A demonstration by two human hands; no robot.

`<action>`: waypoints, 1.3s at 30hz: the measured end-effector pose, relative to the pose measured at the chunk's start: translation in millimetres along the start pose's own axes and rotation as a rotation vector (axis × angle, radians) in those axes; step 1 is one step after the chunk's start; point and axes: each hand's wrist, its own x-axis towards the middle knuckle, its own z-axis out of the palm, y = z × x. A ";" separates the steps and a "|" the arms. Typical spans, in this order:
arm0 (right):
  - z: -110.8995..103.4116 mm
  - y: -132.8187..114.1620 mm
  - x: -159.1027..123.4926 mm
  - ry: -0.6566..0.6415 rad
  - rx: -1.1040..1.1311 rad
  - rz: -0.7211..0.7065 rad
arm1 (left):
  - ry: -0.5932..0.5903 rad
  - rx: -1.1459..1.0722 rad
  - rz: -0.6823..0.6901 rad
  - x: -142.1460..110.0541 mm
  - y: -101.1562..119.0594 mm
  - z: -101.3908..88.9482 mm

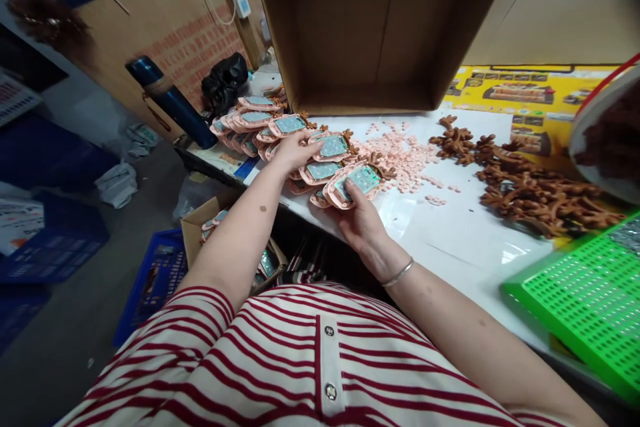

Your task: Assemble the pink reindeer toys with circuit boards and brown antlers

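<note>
My right hand grips a pink plastic casing with a grey-green circuit board set in it, thumb on top of the board and fingers underneath. A brown antler-shaped piece sticks out at its far end. My left hand reaches over the neighbouring pink casings, fingers stretched out and touching them; its fingertips are partly hidden. More of these casings lie overlapped in rows along the left part of the white table.
Small pink pieces and brown antler pieces lie on the table. A large cardboard box stands behind. At right are a green perforated basket and white bucket. A blue flask stands left; a carton sits below.
</note>
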 end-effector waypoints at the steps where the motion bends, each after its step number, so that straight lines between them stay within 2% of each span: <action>1: 0.5 -1.0 0.6 -0.002 -0.007 0.014 | -0.042 -0.017 -0.009 1.7 0.8 -1.6; 3: 0.8 -3.2 0.3 -0.022 -0.034 0.040 | -0.063 -0.003 -0.017 3.1 1.6 -3.3; 5: 1.1 -5.7 -1.6 -0.032 -0.058 0.049 | -0.035 0.010 0.024 2.3 -0.1 -3.4; 8: 1.9 -9.2 -5.0 0.020 -0.061 0.041 | -0.035 -0.005 0.095 0.0 -8.2 -3.8; 11: 2.9 -9.7 -4.8 0.035 -0.045 0.026 | -0.076 -0.073 0.104 -0.8 -18.6 -6.8; 15: 2.1 -5.4 3.7 -0.029 -0.044 -0.031 | -0.142 -0.178 0.081 -0.4 -25.8 -10.5; 18: 1.3 -2.9 10.2 -0.048 -0.049 -0.054 | -0.119 -0.202 0.075 -0.9 -23.3 -7.4; 21: 3.2 -3.1 11.0 0.006 -0.014 -0.072 | -0.077 -0.200 0.060 -3.6 -14.2 -0.4; 25: 7.4 -5.5 8.5 0.034 0.008 -0.100 | -0.095 -0.201 -0.015 -9.6 2.8 4.5; 28: 7.4 -7.7 10.6 0.017 -0.011 -0.084 | -0.099 -0.182 -0.021 -12.6 11.1 3.4; 34: 5.9 -9.0 15.5 -0.042 0.006 -0.065 | -0.050 -0.322 -0.046 -12.7 6.1 10.3; 39: 3.5 -14.1 3.1 -0.024 0.043 -0.150 | 0.020 -0.403 0.046 -15.8 2.1 27.3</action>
